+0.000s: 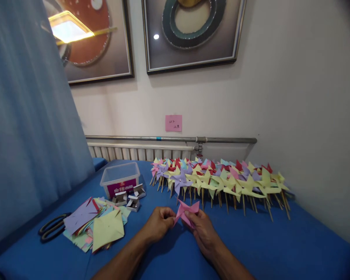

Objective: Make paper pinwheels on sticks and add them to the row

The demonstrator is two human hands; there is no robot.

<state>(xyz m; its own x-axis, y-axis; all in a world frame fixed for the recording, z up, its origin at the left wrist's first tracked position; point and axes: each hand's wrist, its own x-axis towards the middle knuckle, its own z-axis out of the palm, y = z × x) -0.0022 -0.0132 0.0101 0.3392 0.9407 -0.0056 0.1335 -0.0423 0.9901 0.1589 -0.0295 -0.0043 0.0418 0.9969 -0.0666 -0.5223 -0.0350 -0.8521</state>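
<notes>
A pink paper pinwheel (189, 209), its corners folded in, is held up over the blue surface between my two hands. My right hand (203, 229) is closed on it, the thumb pressed over its middle. At its left edge my left hand (160, 222) is closed, thumb and forefinger pinching a paper tip. Whether a pin or stick is in the pinwheel I cannot make out. Just beyond my hands stand many finished pinwheels (202, 179) in yellow, purple, red, pink and blue on thin wooden sticks.
Left of my hands lies a pile of cut paper squares (108, 229) beside black-handled scissors (53, 227). Several small white boxes (133, 203) sit before a clear plastic tub (119, 173). A blue curtain (32, 116) hangs at left; a radiator (140, 151) runs along the wall.
</notes>
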